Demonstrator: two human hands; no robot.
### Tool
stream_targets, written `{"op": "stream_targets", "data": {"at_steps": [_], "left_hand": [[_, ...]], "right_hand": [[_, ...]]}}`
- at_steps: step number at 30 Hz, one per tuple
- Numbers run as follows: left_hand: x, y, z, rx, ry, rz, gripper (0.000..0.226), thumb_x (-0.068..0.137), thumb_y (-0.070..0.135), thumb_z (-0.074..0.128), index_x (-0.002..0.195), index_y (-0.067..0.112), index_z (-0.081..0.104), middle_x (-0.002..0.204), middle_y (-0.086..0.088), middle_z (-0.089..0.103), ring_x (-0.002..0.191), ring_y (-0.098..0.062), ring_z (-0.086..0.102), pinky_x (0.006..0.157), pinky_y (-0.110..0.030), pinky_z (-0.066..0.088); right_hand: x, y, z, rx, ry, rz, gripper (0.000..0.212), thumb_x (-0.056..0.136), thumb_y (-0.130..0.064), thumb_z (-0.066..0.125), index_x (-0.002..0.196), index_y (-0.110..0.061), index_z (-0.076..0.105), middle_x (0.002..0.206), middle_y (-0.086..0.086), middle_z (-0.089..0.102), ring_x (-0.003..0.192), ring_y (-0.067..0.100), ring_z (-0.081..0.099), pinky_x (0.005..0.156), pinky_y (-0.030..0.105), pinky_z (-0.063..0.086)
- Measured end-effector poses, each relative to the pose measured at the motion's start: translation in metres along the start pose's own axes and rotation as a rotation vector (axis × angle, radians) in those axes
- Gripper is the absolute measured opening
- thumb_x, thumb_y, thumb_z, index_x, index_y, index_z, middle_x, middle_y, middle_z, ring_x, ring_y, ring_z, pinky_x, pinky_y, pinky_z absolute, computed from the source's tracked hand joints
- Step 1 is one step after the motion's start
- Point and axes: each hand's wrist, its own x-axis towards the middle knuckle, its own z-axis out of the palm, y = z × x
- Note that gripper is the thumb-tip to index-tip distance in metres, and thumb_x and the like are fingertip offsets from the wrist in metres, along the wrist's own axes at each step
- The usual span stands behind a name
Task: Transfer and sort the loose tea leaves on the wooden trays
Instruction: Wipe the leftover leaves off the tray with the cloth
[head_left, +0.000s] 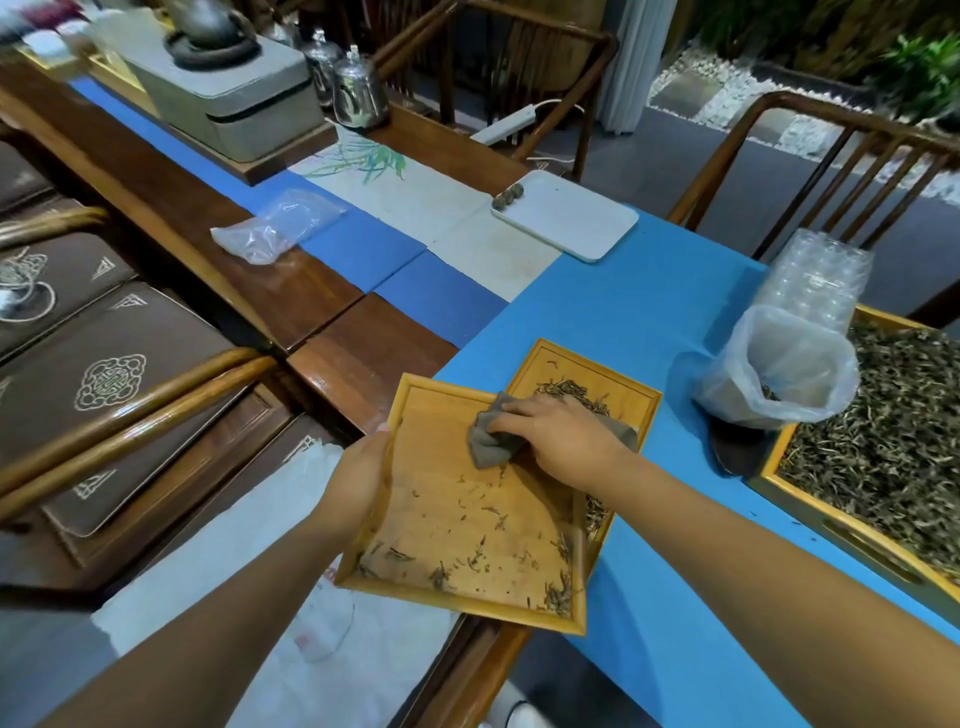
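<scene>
Tray (415, 415): pale wood, matt, smooth, flecked with dry tea leaves (478, 558).
Cloth (488, 441): grey fabric, soft, matt, creased.
Mat (649, 332): blue, matt, flat.
Table (291, 301): dark wood, glossy varnish.
Bag (779, 374), at 3 o'clock: clear plastic, crinkled.
Dish (571, 218), at 12 o'clock: white, smooth, satin.
Pots (358, 88): shiny metal.

A white tray (571, 221) sits on the blue desk (649, 312). An empty clear bag (270, 228) lies near it. Two wooden chairs (831, 171) stand behind the desk.
</scene>
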Motion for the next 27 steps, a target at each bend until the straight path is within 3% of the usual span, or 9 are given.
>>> {"op": "stream_targets", "data": {"at_steps": [5, 12, 17, 19, 21, 25, 27], "left_hand": [[0.001, 0.001, -0.007, 0.006, 0.033, 0.000, 0.029, 0.094, 0.032, 0.042, 0.069, 0.018, 0.047, 0.062, -0.001, 0.044, 0.068, -0.022, 0.043, 0.066, -0.036, 0.039], [-0.004, 0.001, -0.011, 0.010, 0.051, -0.010, 0.031, 0.096, 0.034, 0.040, 0.076, 0.016, 0.055, 0.076, -0.010, 0.053, 0.078, -0.025, 0.051, 0.081, -0.045, 0.045], [0.000, -0.007, -0.016, -0.005, 0.038, 0.035, 0.031, 0.096, 0.031, 0.040, 0.071, 0.023, 0.056, 0.070, 0.000, 0.054, 0.068, -0.016, 0.052, 0.076, -0.034, 0.043], [0.002, -0.011, -0.016, 0.048, 0.028, 0.091, 0.027, 0.097, 0.034, 0.036, 0.080, 0.029, 0.056, 0.081, 0.006, 0.058, 0.073, -0.009, 0.056, 0.069, -0.025, 0.045], [0.002, -0.011, -0.013, 0.049, 0.022, 0.100, 0.026, 0.097, 0.035, 0.036, 0.083, 0.029, 0.057, 0.085, 0.006, 0.060, 0.076, -0.008, 0.057, 0.065, -0.024, 0.045], [0.001, -0.005, -0.006, -0.005, 0.002, 0.030, 0.024, 0.095, 0.033, 0.039, 0.083, 0.026, 0.057, 0.083, 0.004, 0.059, 0.076, -0.013, 0.057, 0.068, -0.026, 0.045], [0.000, -0.003, -0.003, -0.149, -0.041, -0.050, 0.023, 0.094, 0.031, 0.042, 0.082, 0.020, 0.058, 0.079, -0.003, 0.055, 0.074, -0.018, 0.053, 0.075, -0.032, 0.044]], "right_hand": [[-0.016, 0.024, 0.004, -0.054, -0.015, 0.031, 0.058, 0.088, 0.002, 0.039, 0.132, -0.036, 0.041, 0.145, -0.002, 0.042, 0.130, 0.023, 0.037, 0.087, 0.038, 0.030], [-0.034, 0.050, 0.007, -0.062, -0.036, 0.192, 0.066, 0.083, 0.005, 0.040, 0.134, -0.036, 0.038, 0.144, -0.004, 0.041, 0.125, 0.025, 0.040, 0.083, 0.035, 0.030], [-0.030, 0.048, -0.001, 0.049, 0.018, 0.316, 0.055, 0.085, 0.001, 0.042, 0.134, -0.025, 0.042, 0.131, 0.006, 0.052, 0.118, 0.028, 0.046, 0.089, 0.039, 0.041], [-0.023, 0.034, -0.009, 0.203, 0.108, 0.303, 0.054, 0.085, 0.002, 0.042, 0.134, -0.020, 0.043, 0.129, 0.010, 0.054, 0.116, 0.029, 0.047, 0.092, 0.040, 0.043], [-0.012, 0.011, -0.016, 0.305, 0.144, 0.239, 0.054, 0.087, 0.002, 0.042, 0.135, -0.022, 0.043, 0.132, 0.009, 0.052, 0.120, 0.028, 0.044, 0.096, 0.036, 0.040], [0.014, -0.034, -0.021, 0.304, 0.112, 0.122, 0.051, 0.091, -0.005, 0.041, 0.135, -0.029, 0.042, 0.133, 0.006, 0.052, 0.122, 0.026, 0.041, 0.102, 0.039, 0.037], [0.028, -0.052, -0.020, 0.299, 0.106, 0.115, 0.048, 0.092, -0.007, 0.040, 0.136, -0.029, 0.042, 0.132, 0.007, 0.050, 0.119, 0.026, 0.040, 0.100, 0.039, 0.037]]}}
